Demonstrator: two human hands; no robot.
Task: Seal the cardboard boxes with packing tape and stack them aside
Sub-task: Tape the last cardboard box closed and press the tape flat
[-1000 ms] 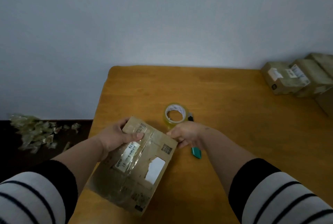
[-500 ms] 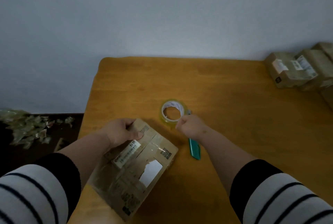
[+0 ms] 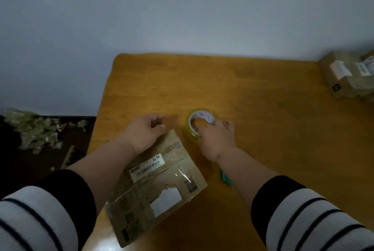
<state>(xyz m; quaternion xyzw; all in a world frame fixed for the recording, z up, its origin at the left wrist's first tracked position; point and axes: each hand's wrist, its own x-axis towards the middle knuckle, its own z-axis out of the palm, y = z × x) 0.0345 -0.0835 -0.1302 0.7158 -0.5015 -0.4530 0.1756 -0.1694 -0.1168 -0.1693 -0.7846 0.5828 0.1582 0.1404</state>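
Item: cardboard box [image 3: 159, 186], near the worktop's [image 3: 263, 93] left front edge, overhanging slightly. My left hand [image 3: 144, 131], fingers loosely curled, rests at its far corner. My right hand [image 3: 217, 139] grips the tape roll [image 3: 199, 124] just beyond. Risk: box slips off once unheld. Stacked boxes [image 3: 348, 76] far right corner.
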